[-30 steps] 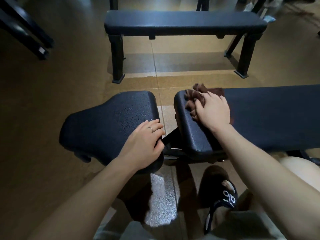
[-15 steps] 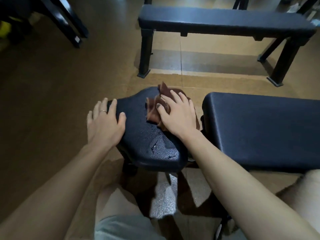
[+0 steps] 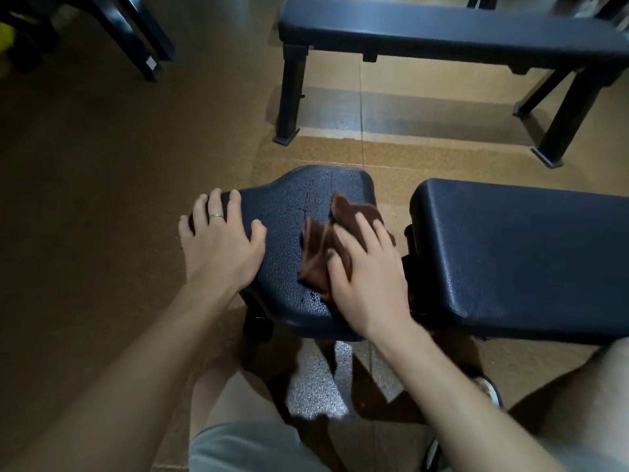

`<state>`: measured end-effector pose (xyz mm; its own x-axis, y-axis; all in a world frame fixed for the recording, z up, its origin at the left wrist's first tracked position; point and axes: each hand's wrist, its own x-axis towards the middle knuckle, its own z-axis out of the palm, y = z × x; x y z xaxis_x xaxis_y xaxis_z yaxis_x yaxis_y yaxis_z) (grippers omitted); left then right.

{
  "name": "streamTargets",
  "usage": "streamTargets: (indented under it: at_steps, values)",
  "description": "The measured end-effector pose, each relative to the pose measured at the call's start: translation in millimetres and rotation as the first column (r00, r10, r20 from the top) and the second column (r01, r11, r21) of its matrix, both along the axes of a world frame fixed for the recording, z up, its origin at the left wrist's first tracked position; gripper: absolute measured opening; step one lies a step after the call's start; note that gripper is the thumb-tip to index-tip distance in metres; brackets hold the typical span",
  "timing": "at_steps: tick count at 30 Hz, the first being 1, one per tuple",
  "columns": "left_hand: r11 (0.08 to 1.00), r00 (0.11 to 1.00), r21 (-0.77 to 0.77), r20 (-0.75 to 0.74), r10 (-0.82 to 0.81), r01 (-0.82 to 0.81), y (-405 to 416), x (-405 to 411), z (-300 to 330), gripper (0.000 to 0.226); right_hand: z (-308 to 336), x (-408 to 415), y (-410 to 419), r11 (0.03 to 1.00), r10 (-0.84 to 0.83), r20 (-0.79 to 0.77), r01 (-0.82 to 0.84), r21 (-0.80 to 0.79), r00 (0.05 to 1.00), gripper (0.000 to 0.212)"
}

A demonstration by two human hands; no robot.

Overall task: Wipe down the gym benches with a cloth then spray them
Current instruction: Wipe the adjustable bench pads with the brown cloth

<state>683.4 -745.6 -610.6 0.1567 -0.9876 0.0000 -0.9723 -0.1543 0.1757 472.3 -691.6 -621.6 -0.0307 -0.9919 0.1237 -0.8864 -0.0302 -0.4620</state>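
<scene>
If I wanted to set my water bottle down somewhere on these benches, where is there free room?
The long pad right of the right hand shows bare, and so does the far bench across the floor. The small seat pad is crowded: the left hand rests on its left end and the right hand presses the brown cloth on it.

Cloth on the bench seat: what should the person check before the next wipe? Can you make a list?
1. Brown cloth lies on the seat pad: ok.
2. Right hand presses flat on the cloth: ok.
3. Left hand rests on the pad's left edge, steadying it: ok.
4. Wet streaks on the pad wiped away: not ok, shiny drops show near the cloth.
5. Long back pad is clean: cannot tell.
6. Spray bottle within reach: cannot tell, none in view.
</scene>
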Motion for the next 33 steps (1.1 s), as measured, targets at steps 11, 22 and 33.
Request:
streamTargets:
  at_steps: [11,22,33]
  values:
    - [1.000,1.000,-0.019,0.023,0.014,-0.013,-1.6,-3.0,-3.9,0.066,2.9,-10.2,-136.1,0.995,-0.068,0.058,0.064,0.078,0.996,0.047]
    - [0.999,0.999,-0.026,0.028,0.025,-0.024,0.3,-3.4,-4.0,0.067,-5.4,16.7,46.8,0.984,-0.181,0.135,0.178,0.032,0.974,0.049]
    - [0.999,1.000,-0.036,-0.001,0.029,-0.029,1.7,-4.0,-0.8,0.066,5.7,-10.4,-107.4,0.961,-0.254,0.266,0.213,0.175,0.930,0.046]
